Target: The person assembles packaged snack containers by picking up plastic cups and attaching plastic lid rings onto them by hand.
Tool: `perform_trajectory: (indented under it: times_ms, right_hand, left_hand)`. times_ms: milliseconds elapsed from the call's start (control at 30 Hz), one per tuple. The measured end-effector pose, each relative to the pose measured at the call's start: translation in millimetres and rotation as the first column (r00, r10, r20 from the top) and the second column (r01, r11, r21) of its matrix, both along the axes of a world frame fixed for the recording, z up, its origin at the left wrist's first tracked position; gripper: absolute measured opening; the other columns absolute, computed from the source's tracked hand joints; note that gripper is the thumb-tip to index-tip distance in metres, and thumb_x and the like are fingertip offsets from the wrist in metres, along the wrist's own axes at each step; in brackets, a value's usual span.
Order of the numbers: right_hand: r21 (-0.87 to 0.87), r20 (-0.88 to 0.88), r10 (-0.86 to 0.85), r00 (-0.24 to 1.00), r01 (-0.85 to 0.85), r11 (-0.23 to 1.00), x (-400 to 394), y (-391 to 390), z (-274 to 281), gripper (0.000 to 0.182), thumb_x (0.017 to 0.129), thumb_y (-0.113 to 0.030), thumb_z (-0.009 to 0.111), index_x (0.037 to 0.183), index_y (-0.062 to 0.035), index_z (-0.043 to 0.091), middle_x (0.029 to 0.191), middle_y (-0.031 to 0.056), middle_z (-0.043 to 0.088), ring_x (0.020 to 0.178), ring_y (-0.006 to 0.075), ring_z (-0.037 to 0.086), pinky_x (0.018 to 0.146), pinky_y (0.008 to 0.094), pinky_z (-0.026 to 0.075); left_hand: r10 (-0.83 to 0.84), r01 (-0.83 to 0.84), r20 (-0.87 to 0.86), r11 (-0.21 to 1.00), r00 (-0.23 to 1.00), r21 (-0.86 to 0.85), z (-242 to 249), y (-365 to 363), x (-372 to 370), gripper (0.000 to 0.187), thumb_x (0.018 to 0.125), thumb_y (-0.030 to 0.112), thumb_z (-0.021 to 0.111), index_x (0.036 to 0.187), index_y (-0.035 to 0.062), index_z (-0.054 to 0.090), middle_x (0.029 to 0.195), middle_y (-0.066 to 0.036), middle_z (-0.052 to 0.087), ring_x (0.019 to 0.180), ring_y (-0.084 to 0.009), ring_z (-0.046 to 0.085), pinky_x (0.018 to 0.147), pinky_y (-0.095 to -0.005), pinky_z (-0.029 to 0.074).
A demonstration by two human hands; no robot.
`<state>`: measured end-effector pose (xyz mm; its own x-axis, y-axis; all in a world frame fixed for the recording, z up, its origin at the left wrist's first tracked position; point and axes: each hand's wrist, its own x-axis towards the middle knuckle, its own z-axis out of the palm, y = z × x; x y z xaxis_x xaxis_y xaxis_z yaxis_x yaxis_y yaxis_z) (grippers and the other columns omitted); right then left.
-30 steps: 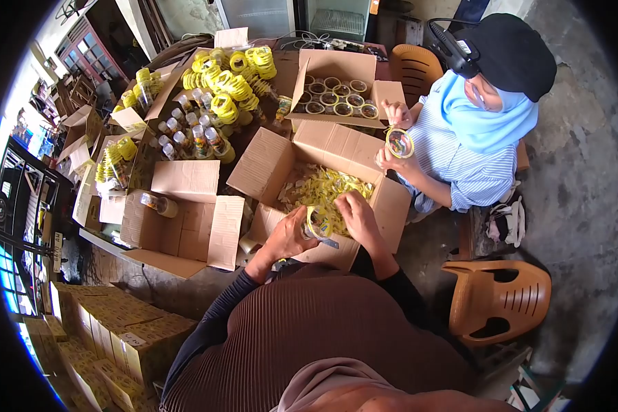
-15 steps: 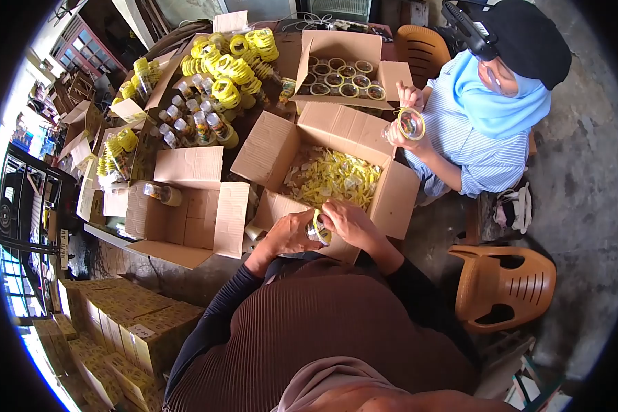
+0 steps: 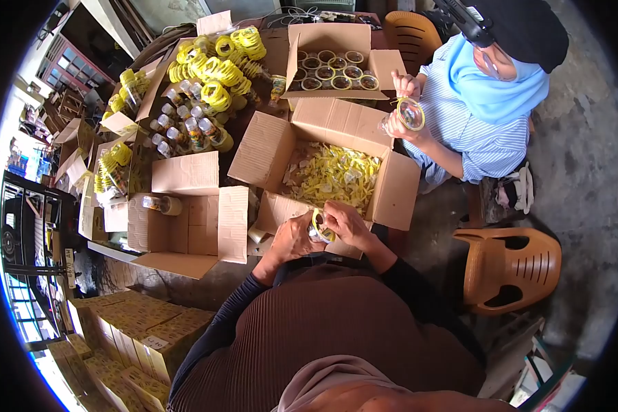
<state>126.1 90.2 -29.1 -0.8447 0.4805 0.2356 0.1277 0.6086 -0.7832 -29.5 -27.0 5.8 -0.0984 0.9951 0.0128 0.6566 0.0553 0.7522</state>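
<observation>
While one clear jar (image 3: 322, 235) is clamped in the grip of the left hand (image 3: 292, 239), its yellow rim (image 3: 315, 221) is touched by the right hand (image 3: 348, 224), whose pinch cannot be told, above the scrap box (image 3: 333, 121) at the worktop's (image 3: 275, 53) near edge. The jar should be supported firmly, the rim worked gently. One other jar (image 3: 410, 115) is held by the co-worker (image 3: 484, 130); about eleven are counted in the far-edge carton (image 3: 329, 36).

daylight glares white at far left, with dark, fisheye-curved edges.

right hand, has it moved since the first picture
Yes: the right hand has shifted toward the brown top and slightly left, judged against the box of yellow scraps.
</observation>
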Motion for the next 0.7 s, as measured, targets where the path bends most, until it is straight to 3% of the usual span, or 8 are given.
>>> perform_trajectory:
  times_ms: [200,333,467,567,633,700]
  right_hand:
    - [-0.23,-0.047,-0.238,0.97,0.221,0.948,-8.7,-3.7,-23.4,0.021,0.086,-0.01,0.062,0.081,-0.0007,0.044,0.069,0.0161,0.048,0.062,0.0339,0.052,0.059,0.0408,0.041]
    - [-0.269,-0.096,-0.307,0.947,0.272,0.924,-16.3,-4.0,-34.5,0.02,0.087,-0.011,0.059,0.081,-0.0002,0.044,0.068,0.0164,0.047,0.059,0.0306,0.048,0.057,0.0396,0.04]
    - [-0.282,-0.091,-0.347,0.934,0.31,0.908,-16.7,0.0,-37.6,0.017,0.088,-0.012,0.058,0.082,-0.0006,0.046,0.067,0.0167,0.046,0.059,0.03,0.047,0.057,0.0393,0.04]
    - [-0.331,0.055,-0.399,0.915,0.394,0.857,-12.7,9.0,-47.9,0.015,0.088,-0.012,0.057,0.083,-0.0009,0.049,0.066,0.0168,0.048,0.059,0.0304,0.052,0.058,0.0396,0.042]
    - [-0.229,0.129,-0.591,0.796,0.604,0.763,-6.6,31.0,-70.3,0.015,0.089,-0.013,0.056,0.084,-0.0009,0.052,0.064,0.0163,0.052,0.06,0.0292,0.058,0.057,0.0402,0.045]
    - [-0.401,0.181,-0.656,0.732,0.665,0.631,20.9,53.2,-54.6,0.017,0.091,-0.015,0.058,0.085,-0.0001,0.054,0.065,0.0163,0.056,0.059,0.0281,0.061,0.053,0.0399,0.046]
  left_hand:
    - [0.074,-0.073,-0.082,0.997,0.994,0.011,-10.1,-0.9,10.5,0.049,0.062,0.022,0.08,0.102,0.0057,0.055,0.085,-0.018,0.066,0.078,-0.0401,0.065,0.067,-0.0464,0.053]
    - [0.114,-0.116,-0.11,0.993,0.987,-0.007,-9.8,2.7,16.2,0.049,0.062,0.022,0.08,0.1,0.006,0.055,0.086,-0.016,0.065,0.078,-0.0398,0.065,0.067,-0.0469,0.052]
    - [0.123,-0.107,-0.184,0.99,0.975,0.095,-17.7,4.0,19.3,0.047,0.061,0.021,0.08,0.098,0.0065,0.054,0.088,-0.013,0.064,0.08,-0.0371,0.065,0.065,-0.0459,0.053]
    - [0.141,-0.097,-0.247,0.978,0.959,0.182,-17.4,2.7,22.6,0.047,0.061,0.023,0.082,0.095,0.006,0.054,0.088,-0.011,0.062,0.08,-0.0342,0.065,0.066,-0.0445,0.053]
    - [0.175,-0.103,-0.237,0.952,0.956,0.288,-19.6,-2.8,21.3,0.05,0.063,0.027,0.083,0.094,0.0043,0.052,0.087,-0.011,0.061,0.08,-0.0339,0.064,0.066,-0.0444,0.053]
    - [0.148,-0.054,-0.287,0.949,0.946,0.31,-16.2,-7.5,14.9,0.056,0.064,0.03,0.085,0.099,0.0023,0.052,0.091,-0.013,0.06,0.083,-0.0348,0.064,0.069,-0.0442,0.053]
